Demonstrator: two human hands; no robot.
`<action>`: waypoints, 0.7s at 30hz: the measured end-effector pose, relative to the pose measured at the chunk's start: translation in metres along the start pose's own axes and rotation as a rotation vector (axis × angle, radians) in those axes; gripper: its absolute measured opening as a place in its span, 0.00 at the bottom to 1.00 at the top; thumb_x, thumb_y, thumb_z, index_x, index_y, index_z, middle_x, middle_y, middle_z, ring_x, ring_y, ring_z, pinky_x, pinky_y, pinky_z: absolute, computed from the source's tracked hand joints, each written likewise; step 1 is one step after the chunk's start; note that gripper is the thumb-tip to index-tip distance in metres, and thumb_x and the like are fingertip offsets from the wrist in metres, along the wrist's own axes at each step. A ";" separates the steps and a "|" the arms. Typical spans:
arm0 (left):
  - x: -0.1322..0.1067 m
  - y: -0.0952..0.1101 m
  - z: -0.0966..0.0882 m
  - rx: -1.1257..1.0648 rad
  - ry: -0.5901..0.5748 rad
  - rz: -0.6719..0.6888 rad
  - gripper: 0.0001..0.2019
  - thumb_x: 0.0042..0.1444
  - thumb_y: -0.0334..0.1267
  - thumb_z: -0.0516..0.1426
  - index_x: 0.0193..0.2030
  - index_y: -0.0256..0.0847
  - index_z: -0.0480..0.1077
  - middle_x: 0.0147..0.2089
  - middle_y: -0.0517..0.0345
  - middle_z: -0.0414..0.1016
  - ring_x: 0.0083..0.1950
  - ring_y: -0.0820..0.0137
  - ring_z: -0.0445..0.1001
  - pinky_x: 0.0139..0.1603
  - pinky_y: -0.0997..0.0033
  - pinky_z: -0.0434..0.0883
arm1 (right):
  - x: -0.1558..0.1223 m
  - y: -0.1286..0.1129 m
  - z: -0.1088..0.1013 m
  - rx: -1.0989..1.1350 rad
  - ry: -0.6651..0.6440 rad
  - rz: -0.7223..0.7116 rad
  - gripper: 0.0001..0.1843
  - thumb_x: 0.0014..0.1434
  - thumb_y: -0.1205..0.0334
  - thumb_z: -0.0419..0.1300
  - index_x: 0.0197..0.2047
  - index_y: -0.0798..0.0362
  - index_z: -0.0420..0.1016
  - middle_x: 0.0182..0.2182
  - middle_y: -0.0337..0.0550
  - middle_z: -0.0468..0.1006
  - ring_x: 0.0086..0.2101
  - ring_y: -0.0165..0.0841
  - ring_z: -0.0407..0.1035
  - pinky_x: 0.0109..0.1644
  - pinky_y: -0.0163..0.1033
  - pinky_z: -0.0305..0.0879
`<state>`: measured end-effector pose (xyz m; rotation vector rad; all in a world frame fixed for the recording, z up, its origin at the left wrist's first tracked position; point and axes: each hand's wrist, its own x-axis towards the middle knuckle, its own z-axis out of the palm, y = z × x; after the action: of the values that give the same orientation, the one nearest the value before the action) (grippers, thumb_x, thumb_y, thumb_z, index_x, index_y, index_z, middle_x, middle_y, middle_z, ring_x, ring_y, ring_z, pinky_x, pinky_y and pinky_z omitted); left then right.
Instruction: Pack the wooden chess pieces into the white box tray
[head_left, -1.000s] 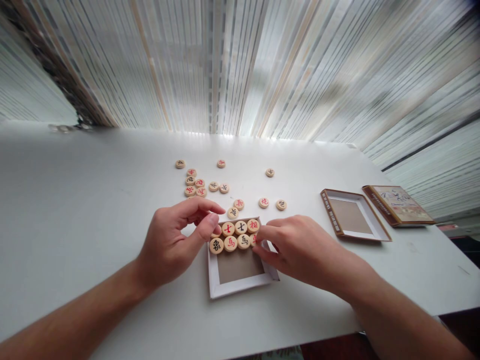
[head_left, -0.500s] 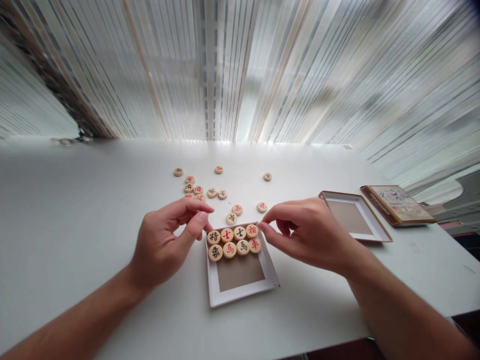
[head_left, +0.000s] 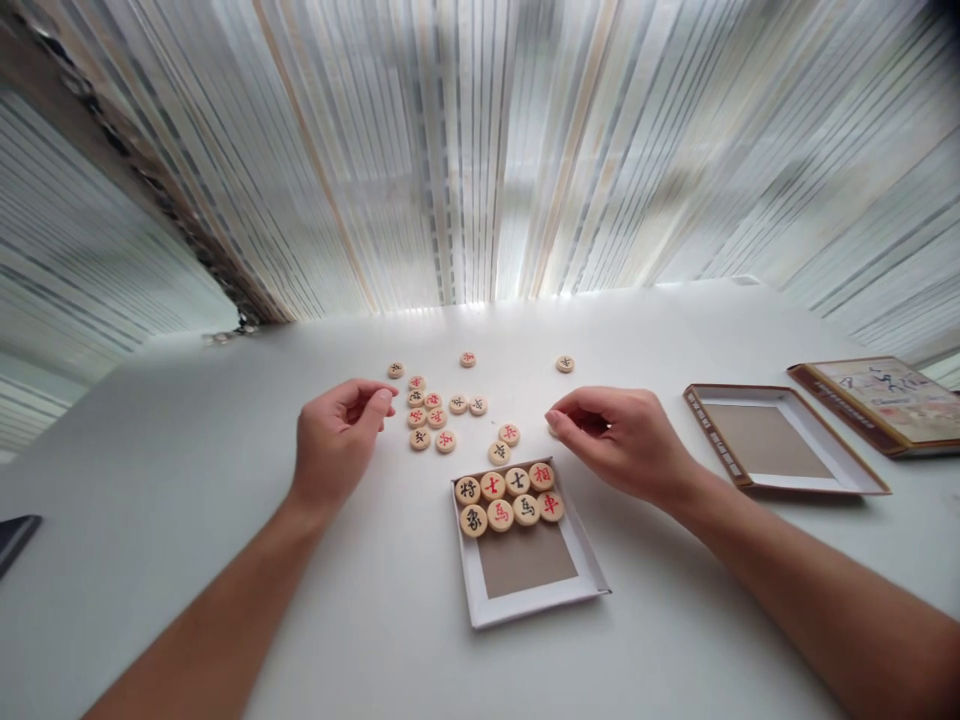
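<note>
A shallow white-rimmed cardboard tray (head_left: 540, 603) lies on the white table (head_left: 187, 460) and holds several round wooden chess pieces (head_left: 508, 498) in two rows at its far end. My left hand (head_left: 337, 440) hovers to the tray's left, fingers curled, thumb and forefinger nearly touching with nothing between them. It is beside a cluster of loose pieces (head_left: 431, 412). My right hand (head_left: 626, 435) rests just beyond the tray's right corner. Its thumb and forefinger are pinched on a loose piece (head_left: 553, 431) that is mostly hidden under the fingertips.
A second brown-edged box tray (head_left: 720, 450) lies to the right, with a printed box lid (head_left: 885, 400) beyond it. Single pieces sit farther back (head_left: 565, 364). A dark flat object (head_left: 15, 535) shows at the left edge. Striped curtains hang behind the table.
Both hands have left the tray and moved apart: the left toward the loose cluster, the right onto a loose piece. The camera has swung, so the tray sits lower and further right.
</note>
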<state>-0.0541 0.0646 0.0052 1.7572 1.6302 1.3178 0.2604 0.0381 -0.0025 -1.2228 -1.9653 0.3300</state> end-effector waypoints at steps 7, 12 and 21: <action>-0.003 -0.003 0.004 0.131 -0.097 0.003 0.09 0.61 0.42 0.64 0.39 0.41 0.84 0.34 0.57 0.86 0.34 0.66 0.82 0.36 0.72 0.75 | 0.000 -0.001 0.002 0.035 -0.018 -0.033 0.11 0.65 0.65 0.61 0.31 0.53 0.79 0.22 0.37 0.75 0.22 0.28 0.62 0.28 0.35 0.59; -0.004 -0.003 0.003 0.169 -0.118 0.012 0.10 0.62 0.43 0.64 0.40 0.41 0.84 0.37 0.56 0.87 0.36 0.66 0.83 0.39 0.70 0.75 | 0.000 -0.003 0.004 0.050 -0.025 -0.040 0.11 0.65 0.67 0.61 0.31 0.54 0.80 0.22 0.38 0.76 0.22 0.28 0.63 0.29 0.35 0.59; -0.003 -0.012 0.004 0.251 -0.121 0.052 0.12 0.63 0.45 0.62 0.41 0.40 0.84 0.36 0.56 0.87 0.34 0.66 0.82 0.36 0.70 0.76 | -0.001 0.004 0.007 0.051 0.035 -0.075 0.11 0.65 0.66 0.63 0.30 0.54 0.80 0.21 0.36 0.74 0.21 0.27 0.62 0.27 0.34 0.58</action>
<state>-0.0567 0.0665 -0.0077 1.9939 1.7543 1.0422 0.2581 0.0403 -0.0093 -1.1120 -1.9556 0.3169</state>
